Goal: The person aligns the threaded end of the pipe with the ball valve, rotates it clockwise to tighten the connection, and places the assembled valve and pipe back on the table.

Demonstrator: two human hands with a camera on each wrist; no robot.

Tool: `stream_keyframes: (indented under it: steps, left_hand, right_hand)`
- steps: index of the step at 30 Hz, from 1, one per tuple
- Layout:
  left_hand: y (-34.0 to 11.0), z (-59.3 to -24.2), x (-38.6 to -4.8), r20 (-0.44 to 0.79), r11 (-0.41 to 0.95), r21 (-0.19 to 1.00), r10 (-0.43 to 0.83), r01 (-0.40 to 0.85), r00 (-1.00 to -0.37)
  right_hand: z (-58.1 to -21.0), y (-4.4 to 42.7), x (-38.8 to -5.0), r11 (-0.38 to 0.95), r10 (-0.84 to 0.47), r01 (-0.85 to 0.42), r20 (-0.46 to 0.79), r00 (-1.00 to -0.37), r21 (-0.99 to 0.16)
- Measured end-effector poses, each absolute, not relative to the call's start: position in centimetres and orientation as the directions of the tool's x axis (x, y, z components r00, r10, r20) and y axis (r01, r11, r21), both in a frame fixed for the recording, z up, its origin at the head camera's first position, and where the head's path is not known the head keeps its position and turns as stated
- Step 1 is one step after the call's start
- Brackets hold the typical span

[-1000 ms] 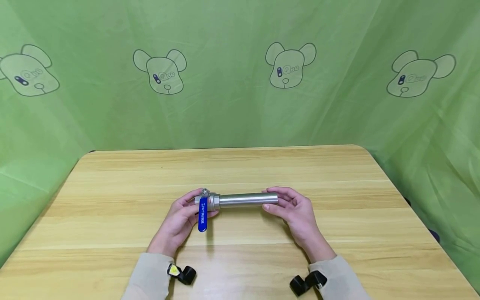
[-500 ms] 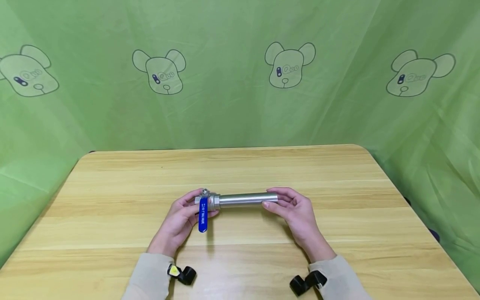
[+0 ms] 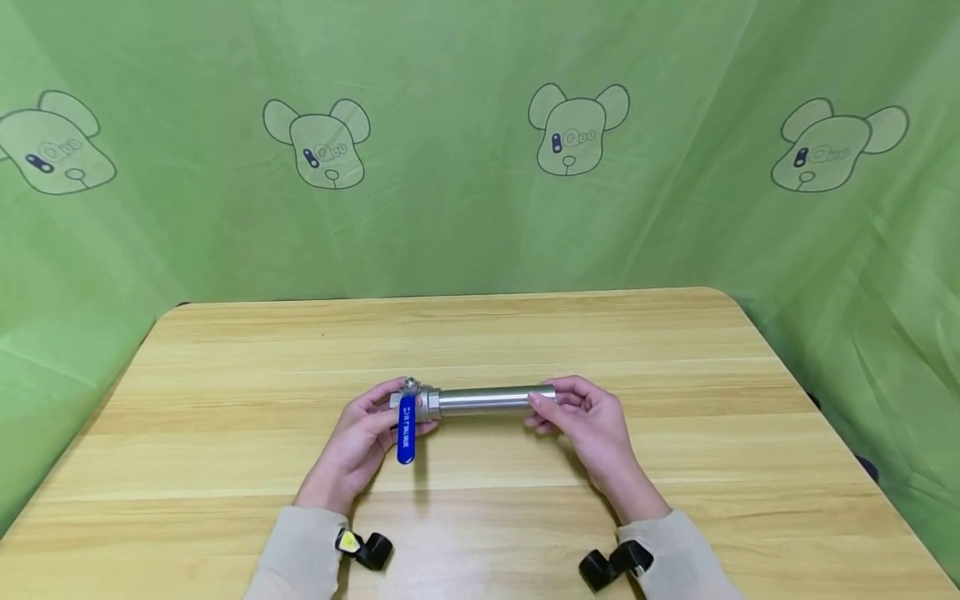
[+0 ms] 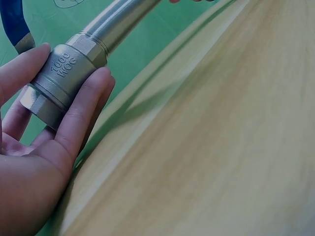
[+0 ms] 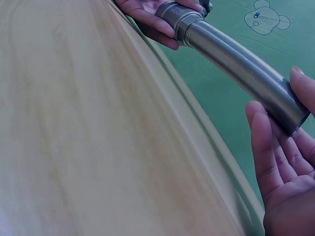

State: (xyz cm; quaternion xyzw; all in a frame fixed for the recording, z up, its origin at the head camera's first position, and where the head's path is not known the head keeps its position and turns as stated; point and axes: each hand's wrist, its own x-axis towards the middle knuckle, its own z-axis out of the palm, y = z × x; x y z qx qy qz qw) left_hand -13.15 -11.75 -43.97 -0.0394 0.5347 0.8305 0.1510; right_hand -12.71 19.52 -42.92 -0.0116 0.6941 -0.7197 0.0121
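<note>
A steel ball valve with a blue lever handle is joined to a straight steel pipe. My left hand grips the valve body, thumb on the near side and fingers around it; in the left wrist view the valve body reads "1000 WOG". The lever points toward me. At the pipe's free end, my right hand holds the pipe between thumb and fingers. The right wrist view shows the pipe with its end above the right palm. Both parts are held level above the table.
A wood-grain table lies under the hands. Green cloth with bear-head drawings hangs behind and at both sides. Black wrist cameras sit on both sleeves.
My right thumb has moved up onto the pipe's near side, and the right fingers have shifted around its end. The left hand, valve and pipe stay in place.
</note>
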Motion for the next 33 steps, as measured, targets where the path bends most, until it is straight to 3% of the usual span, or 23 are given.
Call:
stream_keyframes:
  steps: [18,33]
  left_hand:
    - [-11.59,-43.92,-13.12,-0.222,-0.419,0.861,0.196,-0.287,-0.955]
    - [-11.41,-43.25,-13.25,-0.207,-0.374,0.893,0.153,-0.250,-0.966]
  right_hand:
    - [-42.75,19.42,-12.73,0.056,-0.049,-0.046,0.043,-0.998,-0.997]
    - [-42.36,19.55,-12.61,0.335,-0.004,-0.163,0.171,-0.985,-0.928]
